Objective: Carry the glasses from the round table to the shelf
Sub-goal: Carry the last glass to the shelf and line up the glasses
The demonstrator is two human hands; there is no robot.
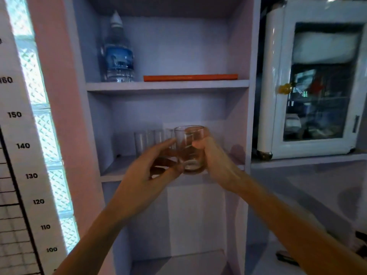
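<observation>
A clear drinking glass point(189, 147) is held upright just above the front edge of the middle shelf board point(113, 173) of a pale lilac shelf unit. My right hand point(214, 161) wraps around its right side. My left hand point(147, 171) touches its left side and base with the fingertips. Behind my left hand several clear glasses point(148, 140) stand in a row at the back of the same shelf, partly hidden by the fingers.
On the upper shelf stand a water bottle point(118, 56) and a flat orange object point(190, 77). A white glass-door cabinet point(315, 82) sits on a ledge to the right. A height chart point(17, 155) and glass-block window are at left.
</observation>
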